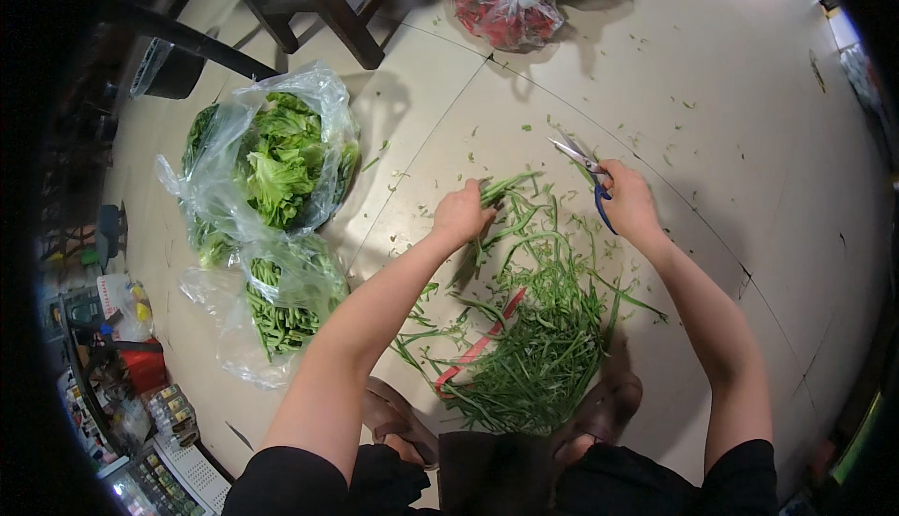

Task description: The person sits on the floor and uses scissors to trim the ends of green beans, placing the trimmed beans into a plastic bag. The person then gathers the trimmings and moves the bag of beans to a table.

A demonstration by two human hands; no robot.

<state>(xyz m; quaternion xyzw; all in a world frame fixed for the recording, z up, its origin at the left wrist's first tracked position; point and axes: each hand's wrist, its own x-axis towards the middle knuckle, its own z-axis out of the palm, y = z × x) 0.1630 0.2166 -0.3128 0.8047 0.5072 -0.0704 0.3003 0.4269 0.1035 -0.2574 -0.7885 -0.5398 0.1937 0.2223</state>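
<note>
My left hand [461, 214] grips a small bunch of green beans [511, 186] just above the tiled floor, their ends sticking out to the right. In my right hand [628, 203] is a pair of scissors [588, 165] with dark blue handles; the tips point up and left, and the blades look slightly apart. Between and below the hands lies a heap of green trimmings [541, 361], with longer stems and loose bean pieces at its upper edge. A red strip [481, 344] lies across the heap's left side.
On the left, a clear plastic bag holds leafy lettuce [281, 165], above another bag of green beans [277, 316]. A bag of red peppers [506, 14] sits at the top, near dark wooden furniture legs [316, 10]. Small green scraps dot the floor [702, 186]. Shelved goods [172, 414] line the lower left.
</note>
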